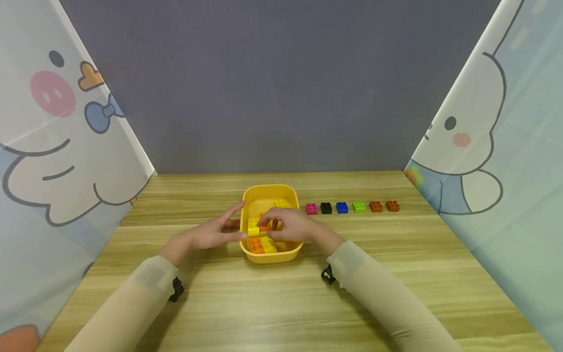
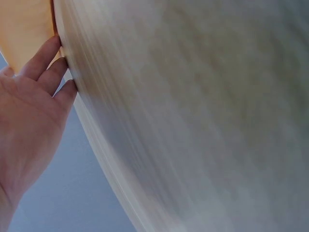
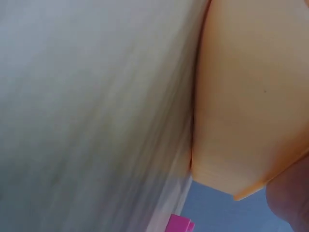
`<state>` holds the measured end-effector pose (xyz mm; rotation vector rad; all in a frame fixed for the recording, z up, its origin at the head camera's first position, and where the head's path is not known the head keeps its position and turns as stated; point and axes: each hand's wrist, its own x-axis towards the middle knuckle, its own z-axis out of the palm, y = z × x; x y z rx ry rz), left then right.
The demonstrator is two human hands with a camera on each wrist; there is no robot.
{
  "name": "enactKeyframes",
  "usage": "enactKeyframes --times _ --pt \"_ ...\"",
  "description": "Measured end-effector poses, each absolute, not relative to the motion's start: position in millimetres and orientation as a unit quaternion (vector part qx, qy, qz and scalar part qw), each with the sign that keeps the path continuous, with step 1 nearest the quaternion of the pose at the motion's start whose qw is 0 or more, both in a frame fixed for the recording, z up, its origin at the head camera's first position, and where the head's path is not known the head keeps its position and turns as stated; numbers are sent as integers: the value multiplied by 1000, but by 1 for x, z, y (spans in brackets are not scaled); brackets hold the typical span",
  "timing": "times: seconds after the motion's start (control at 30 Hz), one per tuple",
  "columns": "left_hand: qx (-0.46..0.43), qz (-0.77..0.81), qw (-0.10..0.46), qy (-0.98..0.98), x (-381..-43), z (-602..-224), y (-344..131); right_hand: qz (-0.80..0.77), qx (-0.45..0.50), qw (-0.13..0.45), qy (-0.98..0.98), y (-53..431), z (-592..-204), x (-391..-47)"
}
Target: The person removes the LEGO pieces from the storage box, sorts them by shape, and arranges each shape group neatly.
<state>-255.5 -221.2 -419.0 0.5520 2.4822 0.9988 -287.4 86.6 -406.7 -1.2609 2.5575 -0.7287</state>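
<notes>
Observed from beside the wood-grain table: the yellow plastic tub stands upright, with yellow and orange toy building bricks loose inside. The left hand is ungripped, its fingers extended along the tub's left wall; that light brace looks adequate, provided it does not tip the rim. The right hand reaches in, fingers bent down by an orange brick and a yellow brick; whether it grasps either cannot be determined. Recommended: pinch one brick by opposite sides, lift straight up to clear the wall, and keep the sleeve off the magenta brick just right of the tub.
</notes>
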Motion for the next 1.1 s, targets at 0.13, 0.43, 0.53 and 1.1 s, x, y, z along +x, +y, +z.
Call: enactKeyframes --times 0.13,0.43,0.53,1.1 --pt "200 344 193 897 -256 -419 -223 -180 -436 96 876 83 -408 -286" --pt "198 363 155 897 -259 -419 -220 -108 -429 106 891 78 -404 -281" --pt "209 366 130 897 -260 -420 -218 -98 -428 107 892 77 -403 -281" --pt "249 369 106 889 -262 -421 -209 -44 -445 83 891 77 -409 -280"
